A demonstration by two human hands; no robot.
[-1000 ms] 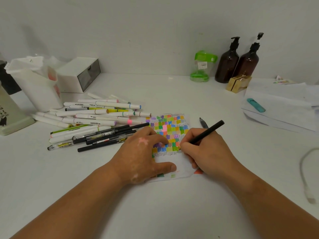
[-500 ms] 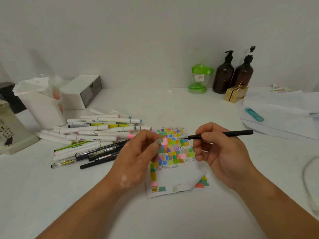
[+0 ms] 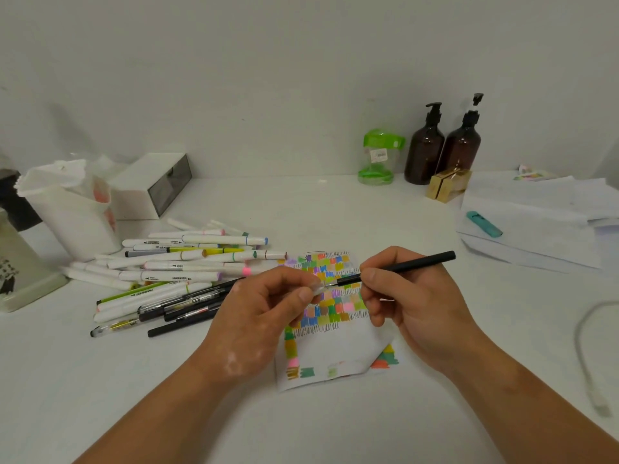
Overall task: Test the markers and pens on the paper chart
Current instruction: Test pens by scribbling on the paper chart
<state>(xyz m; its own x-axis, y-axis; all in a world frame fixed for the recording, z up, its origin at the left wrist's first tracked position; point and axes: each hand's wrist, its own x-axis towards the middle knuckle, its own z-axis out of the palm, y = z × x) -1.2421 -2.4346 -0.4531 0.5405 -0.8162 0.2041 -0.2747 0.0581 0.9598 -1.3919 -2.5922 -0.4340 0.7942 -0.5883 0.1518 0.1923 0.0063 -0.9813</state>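
A paper chart [image 3: 338,346] covered in small coloured patches and black squiggles lies on the white table, its lower right corner curled up. Above it my right hand [image 3: 412,306] holds a slim black pen [image 3: 408,266] level, tip pointing left. My left hand [image 3: 258,316] pinches a small clear pen cap [image 3: 318,289] between thumb and forefinger, right at the pen's tip. A pile of white markers [image 3: 187,259] and several black pens [image 3: 181,309] lies to the left of the chart.
A white holder [image 3: 70,212] and a white box [image 3: 150,185] stand at the back left. A green jar [image 3: 380,157], two brown pump bottles [image 3: 442,145] and a gold box [image 3: 449,184] line the wall. Paper sheets with a teal highlighter [image 3: 484,224] lie right; a white cable [image 3: 589,356] curls at the right edge.
A second ago my right hand was writing on the chart while my left pressed the paper. Both hands lifted; the pen turned level and my left hand brought the clear cap to its tip.
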